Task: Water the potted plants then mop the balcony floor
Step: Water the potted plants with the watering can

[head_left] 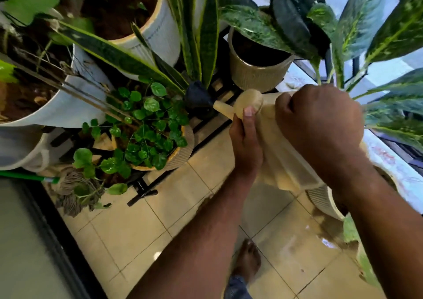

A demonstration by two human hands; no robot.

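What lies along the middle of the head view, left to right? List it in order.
White pot → small round-leaved plant → dark rose of the watering can → left hand → right hand → variegated leaves.

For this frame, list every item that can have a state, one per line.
Cream plastic watering can: held in both hands, tipped, spout toward the plants.
Dark blue sprinkler head: on the spout, over the round-leaved plant.
Left hand: holds the can near the spout.
Right hand: grips the handle.
Grey string mop: lying on the floor.
Beige tiled floor: wet patch showing.
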